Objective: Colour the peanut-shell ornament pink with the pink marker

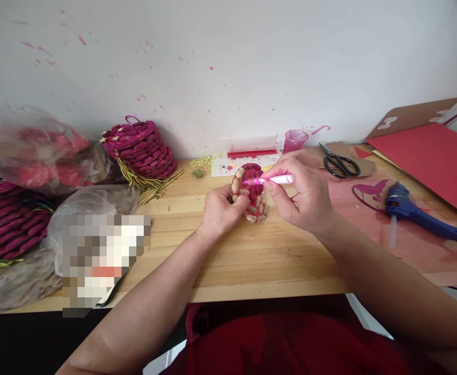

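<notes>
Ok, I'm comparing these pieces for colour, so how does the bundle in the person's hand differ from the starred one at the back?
The held bundle is part tan, part magenta; the starred bundle looks magenta all over its visible side. The held bundle looks smaller than the starred bundle. The left hand grips the held bundle, while the starred bundle sits untouched. Both have a knobbly surface.

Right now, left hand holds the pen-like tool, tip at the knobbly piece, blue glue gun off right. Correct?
Wrong hand: head view shows the right hand holding the pen-like tool, tip at the knobbly piece, blue glue gun off right.
</notes>
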`<state>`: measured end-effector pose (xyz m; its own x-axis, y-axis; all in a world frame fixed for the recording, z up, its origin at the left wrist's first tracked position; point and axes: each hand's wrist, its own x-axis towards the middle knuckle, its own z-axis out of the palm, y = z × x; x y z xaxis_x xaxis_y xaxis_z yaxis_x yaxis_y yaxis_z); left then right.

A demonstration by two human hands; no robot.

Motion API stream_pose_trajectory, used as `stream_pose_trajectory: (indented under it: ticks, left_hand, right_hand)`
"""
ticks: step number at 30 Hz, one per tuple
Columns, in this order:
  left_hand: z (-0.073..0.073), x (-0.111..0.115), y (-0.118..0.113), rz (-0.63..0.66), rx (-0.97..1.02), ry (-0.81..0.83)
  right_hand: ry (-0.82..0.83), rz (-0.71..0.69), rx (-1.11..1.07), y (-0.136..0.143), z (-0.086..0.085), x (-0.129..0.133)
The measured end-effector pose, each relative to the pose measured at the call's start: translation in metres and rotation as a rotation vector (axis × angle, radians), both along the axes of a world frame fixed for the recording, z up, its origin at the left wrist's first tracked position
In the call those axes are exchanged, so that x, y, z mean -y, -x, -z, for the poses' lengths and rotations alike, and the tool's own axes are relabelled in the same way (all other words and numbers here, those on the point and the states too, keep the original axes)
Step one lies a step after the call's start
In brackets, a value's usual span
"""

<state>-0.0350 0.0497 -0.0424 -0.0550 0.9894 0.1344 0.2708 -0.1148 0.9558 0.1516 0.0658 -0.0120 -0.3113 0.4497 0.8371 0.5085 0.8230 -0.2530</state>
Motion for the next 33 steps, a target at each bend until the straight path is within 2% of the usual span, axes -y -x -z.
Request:
stream_pose_trajectory:
  ticks: [8,25,33]
  left_hand:
    - [-0.0008,0.0016,-0.0013,0.000,-0.006,-0.008]
    - [-0.0012,-0.0012,0.0004,0.003,-0.017,-0.021]
    - [0.0006,-0.0014,0.0015,-0.025,-0.038,-0.008]
  right_hand:
    - [0.022,0.007,-0.019,0.0000,0.0015,0.0001]
    - [-0.044,-0.028,0.059,0.0013,0.0068,0.0003]
    - [-0.034,0.001,0.078,-0.0009,0.0063,-0.0005]
